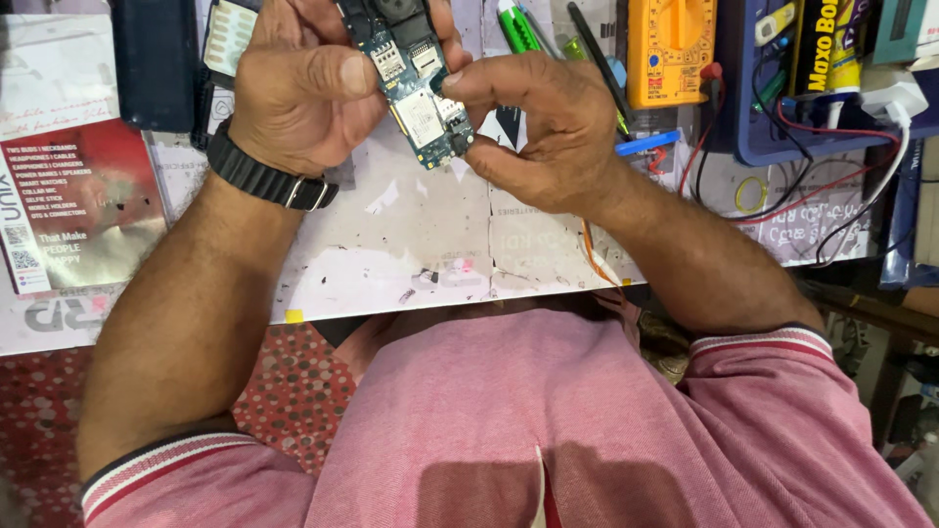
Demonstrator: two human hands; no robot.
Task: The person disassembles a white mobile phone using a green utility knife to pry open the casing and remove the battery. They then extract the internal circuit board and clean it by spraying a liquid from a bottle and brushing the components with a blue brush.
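Note:
A small blue phone circuit board point(419, 98) with metal shields and card slots is held up above the white worktop point(411, 244). My left hand point(303, 88), a black watch on its wrist, grips the board's upper part from the left. My right hand point(548, 127) pinches the board's lower right edge between thumb and forefinger. The board's top end is hidden by my fingers and the frame's edge.
A yellow multimeter point(670, 49) with red and black leads lies at the back right beside a blue tray point(782, 147) of tools. Green and black pens point(518, 29) lie behind my hands. A red printed card point(78, 205) sits left, a dark phone point(156, 59) behind it.

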